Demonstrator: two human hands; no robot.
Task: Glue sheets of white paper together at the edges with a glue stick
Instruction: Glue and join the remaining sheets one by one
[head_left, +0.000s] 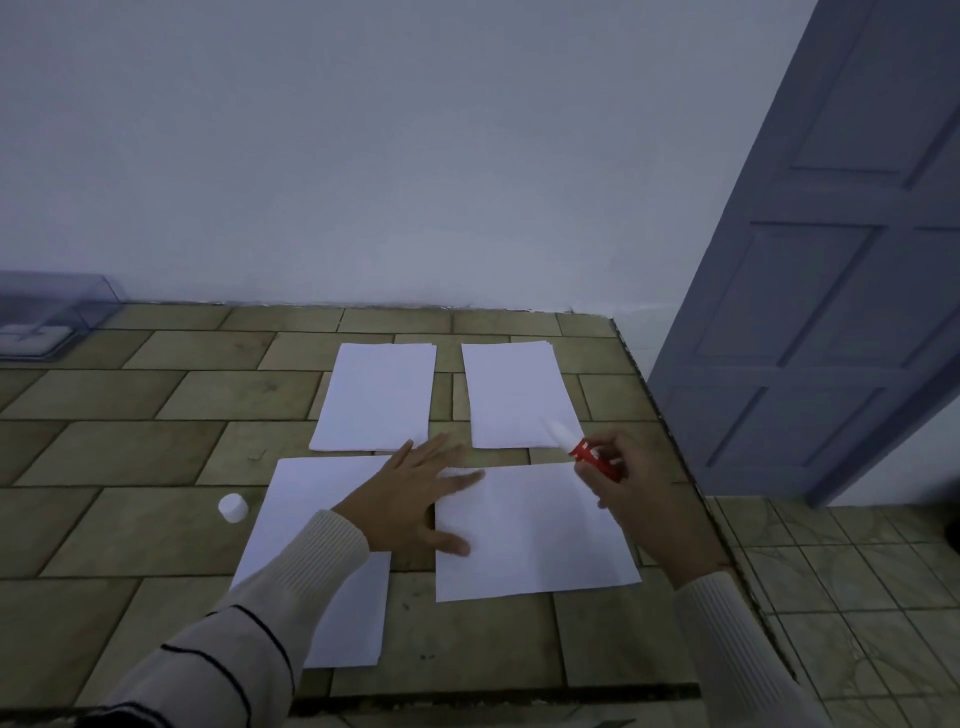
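Glue stick (592, 457) gripped in right hand (639, 499); left hand (410, 499) flat on sheet (535, 540); cap (232, 507) nearby.

Cap (232, 507) left of near-left sheet (296, 499)

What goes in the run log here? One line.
left hand: flat on near right sheet | right hand: holds glue stick, uncapped | cap: on table beside near left sheet

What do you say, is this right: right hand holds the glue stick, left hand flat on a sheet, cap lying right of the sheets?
Wrong on the cap: the head view shows it lying left of the sheets. The rest stands.
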